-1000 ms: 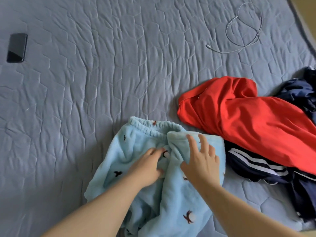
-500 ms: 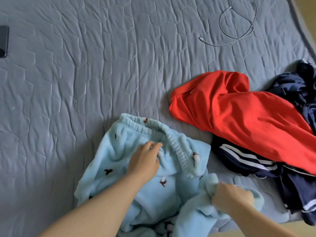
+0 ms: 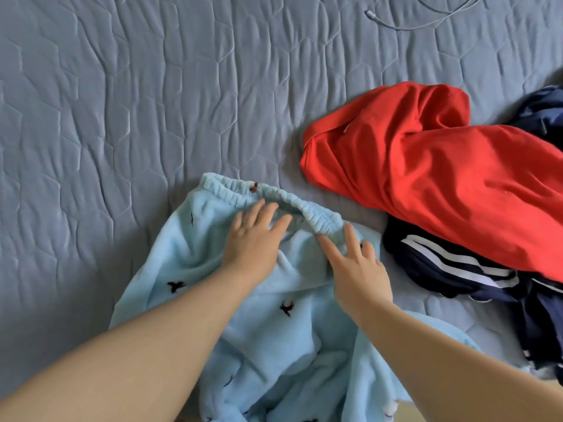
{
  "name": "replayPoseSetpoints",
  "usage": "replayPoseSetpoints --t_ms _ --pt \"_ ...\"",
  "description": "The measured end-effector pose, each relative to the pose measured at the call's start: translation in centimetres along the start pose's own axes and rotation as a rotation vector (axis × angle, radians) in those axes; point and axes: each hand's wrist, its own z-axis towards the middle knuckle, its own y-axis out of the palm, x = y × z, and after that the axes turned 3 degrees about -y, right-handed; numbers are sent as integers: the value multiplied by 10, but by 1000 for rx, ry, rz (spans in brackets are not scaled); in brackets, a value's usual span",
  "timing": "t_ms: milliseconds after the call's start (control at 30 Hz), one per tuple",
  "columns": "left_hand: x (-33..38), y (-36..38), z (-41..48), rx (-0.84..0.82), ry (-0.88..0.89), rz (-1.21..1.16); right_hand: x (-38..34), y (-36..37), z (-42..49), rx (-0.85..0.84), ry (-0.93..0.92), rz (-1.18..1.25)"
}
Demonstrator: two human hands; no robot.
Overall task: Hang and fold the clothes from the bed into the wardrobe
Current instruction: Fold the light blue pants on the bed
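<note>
- Under my fingers point(image 3: 268, 214), the pale blue trousers point(image 3: 274, 324) are thick, fuzzy fleece, matt.
- The bed point(image 3: 137, 102) has grey quilted cloth, stitched and puckered.
- The red garment point(image 3: 426, 166) is smooth, thin cloth.
- The navy striped garment point(image 3: 451, 266) looks slightly sleek.
- The white cable point(image 3: 420, 22) is smooth plastic.

Pyjama trousers point(image 3: 274, 300) lie on the bed point(image 3: 122, 117), clothes pile point(image 3: 441, 193) to their right.
</note>
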Motion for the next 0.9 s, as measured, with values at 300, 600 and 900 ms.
replayPoseSetpoints --t_ms 300,600,900 --pt "-15 -7 36 -233 59 111 6 18 1 -85 123 -67" --pt "-11 -66 1 -178 221 291 3 -43 -31 -7 100 -80" --pt "-50 -281 -50 -159 148 206 -53 -227 -80 203 4 -83"
